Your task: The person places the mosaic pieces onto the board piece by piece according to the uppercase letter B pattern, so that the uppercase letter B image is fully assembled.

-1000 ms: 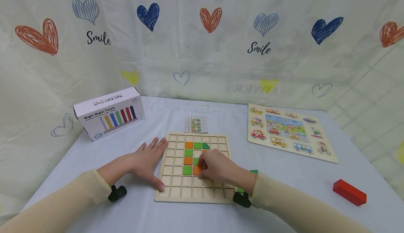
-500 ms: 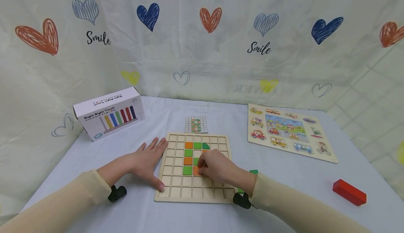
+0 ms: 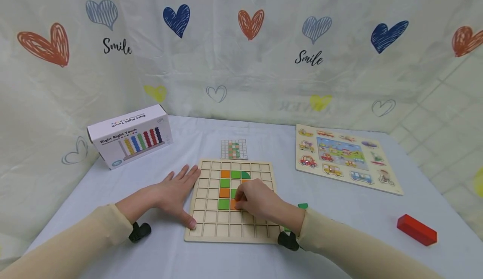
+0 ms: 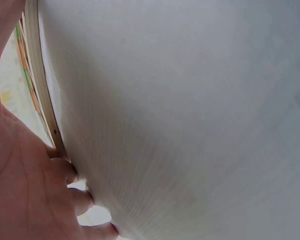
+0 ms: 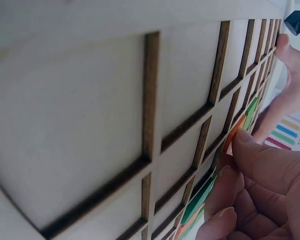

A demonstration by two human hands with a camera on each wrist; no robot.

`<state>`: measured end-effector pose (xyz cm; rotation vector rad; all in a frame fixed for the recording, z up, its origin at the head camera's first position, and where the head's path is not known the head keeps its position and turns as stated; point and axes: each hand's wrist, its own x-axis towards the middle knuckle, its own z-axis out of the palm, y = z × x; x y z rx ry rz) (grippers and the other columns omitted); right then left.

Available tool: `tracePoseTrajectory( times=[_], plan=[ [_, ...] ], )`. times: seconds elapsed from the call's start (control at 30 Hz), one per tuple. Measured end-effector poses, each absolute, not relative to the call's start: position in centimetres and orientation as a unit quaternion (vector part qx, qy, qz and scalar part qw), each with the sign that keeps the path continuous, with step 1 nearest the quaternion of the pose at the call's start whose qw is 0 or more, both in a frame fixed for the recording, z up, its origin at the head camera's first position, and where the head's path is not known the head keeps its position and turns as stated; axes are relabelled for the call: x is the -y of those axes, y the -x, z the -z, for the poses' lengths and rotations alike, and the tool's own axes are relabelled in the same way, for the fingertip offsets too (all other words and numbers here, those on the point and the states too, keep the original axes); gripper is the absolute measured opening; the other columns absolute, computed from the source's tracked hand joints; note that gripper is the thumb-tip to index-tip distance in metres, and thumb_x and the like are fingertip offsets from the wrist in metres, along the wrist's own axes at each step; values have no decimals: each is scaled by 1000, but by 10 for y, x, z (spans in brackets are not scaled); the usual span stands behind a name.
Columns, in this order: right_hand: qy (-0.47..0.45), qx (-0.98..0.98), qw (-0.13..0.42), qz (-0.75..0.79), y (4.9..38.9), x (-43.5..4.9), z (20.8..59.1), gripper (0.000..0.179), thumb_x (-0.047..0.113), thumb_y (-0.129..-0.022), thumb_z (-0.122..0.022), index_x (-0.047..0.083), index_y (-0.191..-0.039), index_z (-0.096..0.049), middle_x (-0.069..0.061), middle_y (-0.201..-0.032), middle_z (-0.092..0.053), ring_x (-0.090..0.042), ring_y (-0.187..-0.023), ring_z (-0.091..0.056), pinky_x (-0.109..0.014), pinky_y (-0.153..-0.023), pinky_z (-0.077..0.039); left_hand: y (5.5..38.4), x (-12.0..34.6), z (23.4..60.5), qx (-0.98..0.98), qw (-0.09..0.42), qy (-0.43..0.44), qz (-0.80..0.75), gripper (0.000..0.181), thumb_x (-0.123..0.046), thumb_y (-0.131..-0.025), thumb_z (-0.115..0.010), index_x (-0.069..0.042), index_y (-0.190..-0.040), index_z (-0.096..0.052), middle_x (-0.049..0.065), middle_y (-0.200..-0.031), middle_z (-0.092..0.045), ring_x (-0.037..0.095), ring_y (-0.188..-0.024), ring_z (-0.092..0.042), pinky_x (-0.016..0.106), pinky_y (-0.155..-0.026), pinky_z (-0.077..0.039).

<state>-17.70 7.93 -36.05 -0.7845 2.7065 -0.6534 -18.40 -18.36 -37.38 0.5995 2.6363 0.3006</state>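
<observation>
A wooden grid board [image 3: 216, 231] lies flat on the table, with orange and green tiles set into its middle. The left hand [image 3: 174, 197] is spread along the board's left side, thumb on the near corner area and fingertips at the far edge. Over the tiles, the right hand [image 3: 260, 201] has thumb and index finger bent together at an orange square tile [image 3: 233, 204] in the lowest filled row. In the right wrist view the thumb tip meets that orange tile [image 5: 233, 134]; a dark green tile [image 5: 199, 199] shows below the fingers. Other tiles are hidden behind the hand.
A small printed pattern card [image 3: 234, 149] lies behind the board. A white toy box [image 3: 132, 136] stands back left. A vehicle puzzle board [image 3: 347, 159] is at the right, with a red block [image 3: 417, 230] nearer. Loose green pieces [image 3: 303, 206] lie by the right wrist.
The right thumb has shifted slightly upward, closer to the index finger, over the orange tile. The left hand has stayed in place along the board.
</observation>
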Motion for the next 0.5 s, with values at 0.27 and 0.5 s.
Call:
tracePoseTrajectory(
  times=[0.27,0.5],
  plan=[
    [263,-923,143,240,176,-82,359,4,9,-89,-79,6,-91,-78,1,-82,-73,-9,-72,-59,-23,-67,-53,184,184,373,-947,211,-214,-109,146,-75,-62,-83,2,-163,-10,22,-172,-4,47,-158,1,74,-121,-5],
    [271,-919,137,252,178,-93,350,7,6,-90,-77,5,-97,-79,0,-89,-76,-9,-77,-62,-26,-72,-56,183,184,373,-948,211,-212,-109,146,-75,-62,-83,1,-163,-10,22,-172,-4,48,-158,1,74,-121,-5]
  ],
)
